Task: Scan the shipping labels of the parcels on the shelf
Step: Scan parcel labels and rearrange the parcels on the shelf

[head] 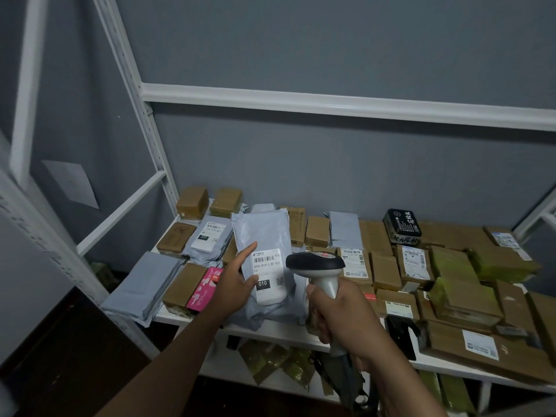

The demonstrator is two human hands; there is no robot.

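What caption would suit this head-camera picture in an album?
Left hand tilts a grey mailer while the right hand aims a barcode scanner at its label.

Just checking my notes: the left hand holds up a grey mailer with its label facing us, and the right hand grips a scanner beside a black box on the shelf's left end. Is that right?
Not quite. The head view shows the left hand holding the grey mailer, label facing us, and the right hand gripping the scanner. But the black box sits towards the shelf's right, at the back.

Left hand [233, 284] grips grey mailer [264, 236] edge, thumb on label; right hand [337, 314] right of mailer, fist wrapped round scanner [319, 266] handle.
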